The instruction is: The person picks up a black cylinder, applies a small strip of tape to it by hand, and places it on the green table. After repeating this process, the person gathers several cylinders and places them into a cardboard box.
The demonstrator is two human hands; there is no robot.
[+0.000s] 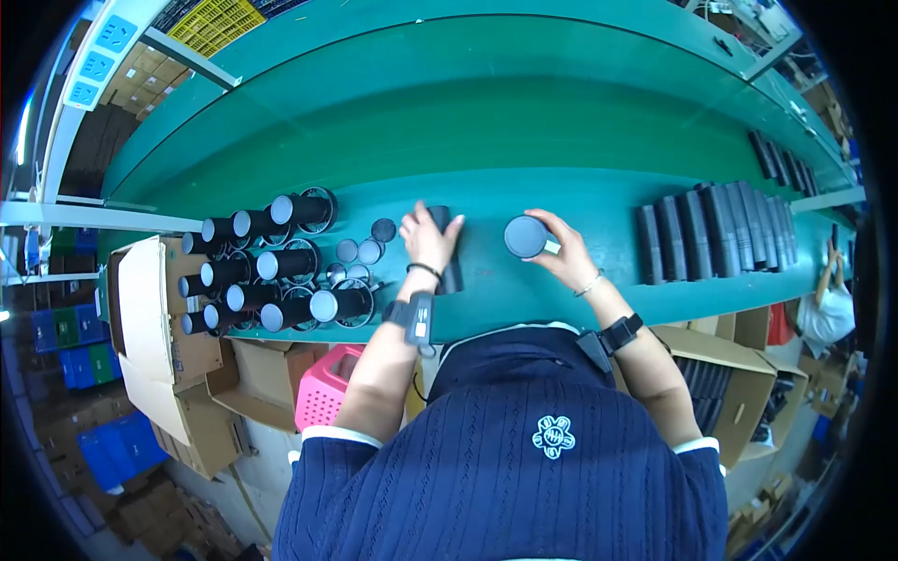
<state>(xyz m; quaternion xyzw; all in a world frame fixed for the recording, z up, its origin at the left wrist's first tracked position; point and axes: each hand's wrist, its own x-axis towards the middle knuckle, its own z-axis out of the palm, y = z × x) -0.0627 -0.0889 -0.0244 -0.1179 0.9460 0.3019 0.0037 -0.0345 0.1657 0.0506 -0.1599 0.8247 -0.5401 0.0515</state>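
Note:
My right hand point(567, 259) is closed round the side of a black round-ended piece point(525, 237), its flat grey end facing up. A small pale label shows beside the fingers. On the green table, a black cylinder point(452, 277) lies lengthwise under my left hand point(430, 242). The thumb is on its right side and the fingers are on its left. Left of that hand lie several loose grey discs point(370, 251) and a darker black disc point(383, 229).
Black cylinders on ring-shaped bases point(285, 265) crowd the table's left. Black tubes point(718, 229) stand in a row at right. Below the near edge are a pink basket point(325, 388), an open carton point(168, 327) and a carton of black tubes point(720, 379). Another person point(827, 313) is far right.

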